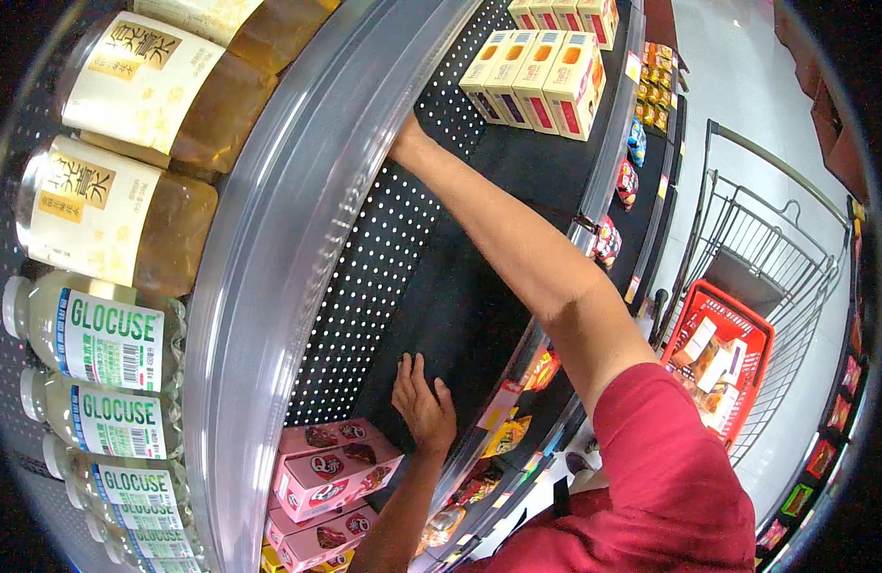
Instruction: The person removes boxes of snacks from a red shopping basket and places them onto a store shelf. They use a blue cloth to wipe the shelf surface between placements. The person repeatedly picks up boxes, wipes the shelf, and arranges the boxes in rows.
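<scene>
My left hand (425, 412) holds nothing, palm down at the black shelf board (441, 301), its thumb apart from the fingers. Whether it rests on the board or hovers cannot be told. Beside its wrist are pink cartons (340, 480), stacked in layers. My right forearm (498, 208) reaches across the shelf towards the perforated back panel (355, 308). Past the wrist, the right hand is hidden by the grey front edge (283, 215) of the upper shelf, so what it touches cannot be seen. Cream cartons (534, 82) stand in a row beyond that forearm.
Clear bottles (118, 344) and amber drink bottles (140, 86) line the upper shelf. Snack packets (607, 240) lie on a lower shelf beyond the front edge with price tags (499, 405). Behind my right arm, a wire shopping cart (792, 286) carries a red basket (759, 336) with packaged goods.
</scene>
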A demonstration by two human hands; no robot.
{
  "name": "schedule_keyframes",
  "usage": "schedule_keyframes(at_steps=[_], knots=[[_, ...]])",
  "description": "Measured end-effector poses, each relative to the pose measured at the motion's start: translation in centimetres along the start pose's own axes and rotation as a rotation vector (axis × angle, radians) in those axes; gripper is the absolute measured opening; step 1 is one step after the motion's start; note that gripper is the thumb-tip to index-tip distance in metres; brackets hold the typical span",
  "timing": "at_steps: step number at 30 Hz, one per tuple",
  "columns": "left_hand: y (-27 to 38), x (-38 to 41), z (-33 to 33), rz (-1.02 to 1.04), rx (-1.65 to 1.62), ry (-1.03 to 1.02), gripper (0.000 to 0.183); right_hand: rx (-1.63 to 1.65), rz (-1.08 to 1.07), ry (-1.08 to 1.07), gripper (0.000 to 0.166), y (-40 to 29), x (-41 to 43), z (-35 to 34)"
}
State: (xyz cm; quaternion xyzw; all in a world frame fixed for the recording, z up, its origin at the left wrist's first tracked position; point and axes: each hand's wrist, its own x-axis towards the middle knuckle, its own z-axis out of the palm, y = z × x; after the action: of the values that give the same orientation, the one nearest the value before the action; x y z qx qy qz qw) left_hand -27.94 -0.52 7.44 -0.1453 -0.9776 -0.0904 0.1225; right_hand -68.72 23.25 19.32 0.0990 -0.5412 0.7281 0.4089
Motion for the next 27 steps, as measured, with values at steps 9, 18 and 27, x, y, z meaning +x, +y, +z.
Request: schedule_keyframes(at_steps=[9, 18, 27], knots=[[-0.9, -1.4, -0.4, -0.048, 0.019, 0.027, 0.053, -0.555, 0.559, 0.09, 0.042, 1.0, -16.8, -7.1], [-1.3, -1.7, -0.3, -0.046, 0.013, 0.046, 0.052, 0.187, 0.268, 0.006, 0.055, -8.7, -11.3, 8.2], [-1.8, -2.4, -0.4, -0.056, 0.042, 0.06, 0.052, -0.272, 0.424, 0.16, 0.038, -2.8, -21.2, -0.3]])
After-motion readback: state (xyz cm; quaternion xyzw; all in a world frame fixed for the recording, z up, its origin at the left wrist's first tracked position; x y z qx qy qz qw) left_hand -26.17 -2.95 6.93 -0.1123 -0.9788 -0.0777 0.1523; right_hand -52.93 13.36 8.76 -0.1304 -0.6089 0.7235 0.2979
